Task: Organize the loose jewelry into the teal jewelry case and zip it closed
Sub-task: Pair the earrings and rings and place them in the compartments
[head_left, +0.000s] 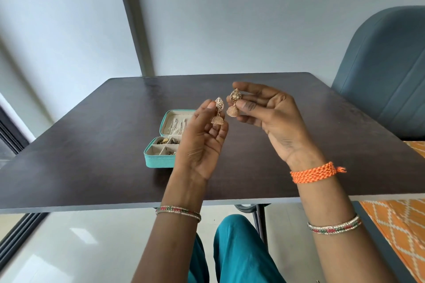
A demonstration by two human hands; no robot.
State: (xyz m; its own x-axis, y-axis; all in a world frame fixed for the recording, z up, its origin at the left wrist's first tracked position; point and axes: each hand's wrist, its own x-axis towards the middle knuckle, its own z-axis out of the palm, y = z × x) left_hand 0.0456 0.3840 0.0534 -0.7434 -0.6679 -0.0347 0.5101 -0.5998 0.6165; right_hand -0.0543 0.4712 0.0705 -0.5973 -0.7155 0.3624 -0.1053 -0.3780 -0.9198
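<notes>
The teal jewelry case lies open on the dark table, left of centre; its cream lid holds thin chains and its divided tray holds small pieces. My left hand is raised above the case and pinches a gold bell-shaped earring by its top. My right hand pinches a matching gold earring just to the right. The two earrings hang close together, apart from each other. My left hand hides the case's right side.
A blue-grey chair stands at the table's far right. An orange patterned cloth lies at the right beside the table. A grey wall and a dark post stand behind. The table's front edge is near my wrists.
</notes>
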